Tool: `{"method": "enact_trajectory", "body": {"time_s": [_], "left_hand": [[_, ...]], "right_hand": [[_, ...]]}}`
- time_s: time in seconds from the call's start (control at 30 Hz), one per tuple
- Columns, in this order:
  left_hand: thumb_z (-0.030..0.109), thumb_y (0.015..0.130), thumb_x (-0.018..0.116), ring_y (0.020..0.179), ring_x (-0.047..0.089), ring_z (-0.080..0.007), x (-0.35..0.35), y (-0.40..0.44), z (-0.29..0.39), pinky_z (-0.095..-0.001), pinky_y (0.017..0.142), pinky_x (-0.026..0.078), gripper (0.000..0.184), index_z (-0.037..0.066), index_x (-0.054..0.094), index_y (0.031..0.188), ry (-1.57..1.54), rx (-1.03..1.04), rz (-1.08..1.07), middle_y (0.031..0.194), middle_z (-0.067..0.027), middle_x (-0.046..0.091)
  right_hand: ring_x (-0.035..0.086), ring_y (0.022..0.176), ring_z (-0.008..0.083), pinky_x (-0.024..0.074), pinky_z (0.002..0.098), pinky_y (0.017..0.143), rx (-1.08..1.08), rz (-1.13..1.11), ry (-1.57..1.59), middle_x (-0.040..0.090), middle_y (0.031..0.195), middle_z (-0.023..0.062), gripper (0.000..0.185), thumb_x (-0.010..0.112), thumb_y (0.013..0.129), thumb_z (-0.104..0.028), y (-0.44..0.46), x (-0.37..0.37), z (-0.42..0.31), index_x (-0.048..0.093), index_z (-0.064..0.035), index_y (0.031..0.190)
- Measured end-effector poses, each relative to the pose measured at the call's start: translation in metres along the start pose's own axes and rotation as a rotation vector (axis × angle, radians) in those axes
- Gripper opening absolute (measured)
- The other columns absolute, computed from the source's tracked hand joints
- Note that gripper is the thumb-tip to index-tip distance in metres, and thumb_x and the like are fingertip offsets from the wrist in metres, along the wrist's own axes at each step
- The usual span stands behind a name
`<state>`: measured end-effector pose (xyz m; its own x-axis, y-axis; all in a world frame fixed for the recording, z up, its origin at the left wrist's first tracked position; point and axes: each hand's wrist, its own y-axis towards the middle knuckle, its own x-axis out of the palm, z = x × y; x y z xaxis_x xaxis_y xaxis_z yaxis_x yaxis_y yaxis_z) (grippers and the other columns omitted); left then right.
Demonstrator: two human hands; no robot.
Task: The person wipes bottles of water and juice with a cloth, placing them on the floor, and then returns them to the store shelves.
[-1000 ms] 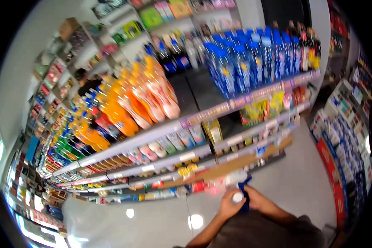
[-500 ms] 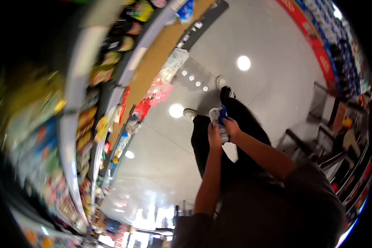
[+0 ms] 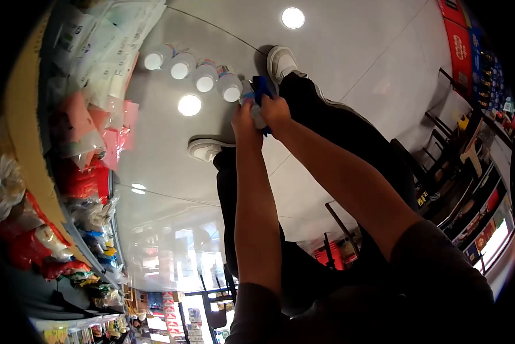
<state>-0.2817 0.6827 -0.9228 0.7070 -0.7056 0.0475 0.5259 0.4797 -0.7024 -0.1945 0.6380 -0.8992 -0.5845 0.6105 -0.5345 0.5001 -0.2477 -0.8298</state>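
Observation:
Low in front of me, just above the floor, both hands are closed around a clear plastic bottle (image 3: 257,118). My left hand (image 3: 245,121) grips its near side. On the other side, my right hand (image 3: 275,114) presses a dark blue cloth-like piece (image 3: 261,87) against it; the fingers partly hide both. Just left of the hands, several clear bottles with white caps (image 3: 205,83) stand in a slanting row on the floor, the closest almost touching the held one.
A shelf edge (image 3: 28,114) with red and pink plastic packages (image 3: 85,180) runs along the left. My shoes (image 3: 282,62) stand on glossy grey tiles (image 3: 349,34). Dark metal frames (image 3: 441,143) and red cartons (image 3: 459,49) are at the right.
I have bent lower, so floor, shoes and bottle row look nearer. My hands, still around the bottle and blue piece, have moved forward and down beside the end of the row.

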Motion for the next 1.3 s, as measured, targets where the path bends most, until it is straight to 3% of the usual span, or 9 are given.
{"method": "enact_trajectory", "body": {"time_s": [0.07,0.2,0.5,0.67,0.83,0.87,0.93,1.07,1.3], "left_hand": [[0.024,0.09,0.065,0.1,0.064,-0.0244,-0.002,0.014,-0.007,-0.0373,0.083,0.054,0.041,0.001,0.058,0.123,0.449,0.226,-0.038,0.111,-0.0123,0.062],[0.021,0.086,0.07,0.108,0.062,-0.0287,-0.001,0.037,-0.015,-0.0386,0.085,0.054,0.056,0.006,0.05,0.136,-0.635,-0.414,0.067,0.124,-0.0115,0.059],[0.034,0.086,0.072,0.124,0.053,-0.0301,-0.017,0.026,0.001,-0.0508,0.092,0.046,0.067,0.015,0.045,0.144,-0.287,-0.319,-0.131,0.14,-0.0096,0.05],[0.037,0.092,0.067,0.127,0.048,-0.0316,-0.012,-0.016,0.035,-0.0541,0.107,0.037,0.069,0.016,0.038,0.15,-0.293,-0.599,0.113,0.146,-0.0129,0.043],[0.038,0.097,0.057,0.112,0.062,-0.0356,-0.035,-0.169,0.023,-0.0453,0.097,0.05,0.052,0.003,0.053,0.136,1.158,-0.045,0.024,0.128,-0.0234,0.06],[0.038,0.098,0.056,0.109,0.064,-0.0364,-0.057,-0.172,0.034,-0.0436,0.095,0.053,0.051,0.001,0.056,0.133,1.337,0.104,0.058,0.125,-0.0255,0.063],[0.021,0.095,0.06,0.086,0.069,-0.0291,-0.084,-0.237,0.123,-0.0396,0.083,0.056,0.027,0.0,0.064,0.112,1.326,0.642,0.022,0.099,-0.0179,0.069],[0.012,0.092,0.057,0.084,0.067,-0.0248,-0.123,-0.354,0.3,-0.0367,0.08,0.055,0.019,0.001,0.064,0.105,0.353,0.331,0.225,0.096,-0.0147,0.069],[-0.003,0.086,0.052,0.081,0.063,-0.017,-0.187,-0.507,0.522,-0.0312,0.075,0.053,0.016,0.001,0.065,0.094,-0.217,0.777,0.466,0.09,-0.0088,0.068]], "right_hand": [[0.065,0.105,0.0448,0.0513,0.0455,0.087,-0.026,0.004,0.032,0.068,0.104,0.0302,0.047,0.054,0.089,-0.036,0.008,0.005,0.0,0.068,0.0039,0.109],[0.066,0.102,0.0448,0.0516,0.0457,0.086,-0.089,-0.02,-0.033,0.068,0.103,0.0296,0.046,0.053,0.09,-0.036,0.014,0.01,-0.004,0.068,0.0034,0.108],[0.067,0.101,0.04,0.0517,0.0432,0.086,-0.04,-0.08,-0.065,0.07,0.104,0.025,0.045,0.055,0.092,-0.036,-0.012,-0.015,-0.018,0.067,0.0019,0.114],[0.059,0.081,0.0188,0.048,0.0341,0.078,0.014,-0.073,0.285,0.066,0.088,0.0096,0.04,0.058,0.095,-0.035,-0.081,-0.089,-0.028,0.068,-0.0001,0.113],[0.058,0.068,0.0195,0.0477,0.0377,0.062,-0.051,-0.506,0.752,0.061,0.078,0.0047,0.039,0.048,0.102,-0.047,-0.256,-0.214,-0.065,0.064,-0.0125,0.098],[0.047,0.059,0.0163,0.0398,0.034,0.055,-0.089,-1.392,0.963,0.049,0.067,0.0005,0.04,0.043,0.102,-0.051,-0.302,-0.248,-0.086,0.054,-0.0176,0.083],[0.036,0.06,0.017,0.0337,0.0332,0.059,-0.079,-1.456,0.841,0.039,0.07,-0.0007,0.037,0.042,0.101,-0.051,-0.425,-0.314,-0.121,0.043,-0.0191,0.082],[0.04,0.089,0.029,0.0345,0.0468,0.078,-0.27,-1.622,0.581,0.043,0.101,0.0082,0.038,0.04,0.098,-0.052,-0.567,-0.4,-0.179,0.043,-0.0162,0.109],[0.045,0.132,0.0481,0.0356,0.0681,0.105,-0.535,-1.796,0.646,0.051,0.144,0.0212,0.071,0.037,0.092,-0.057,-0.692,-0.436,-0.211,0.048,-0.0118,0.145]]}}
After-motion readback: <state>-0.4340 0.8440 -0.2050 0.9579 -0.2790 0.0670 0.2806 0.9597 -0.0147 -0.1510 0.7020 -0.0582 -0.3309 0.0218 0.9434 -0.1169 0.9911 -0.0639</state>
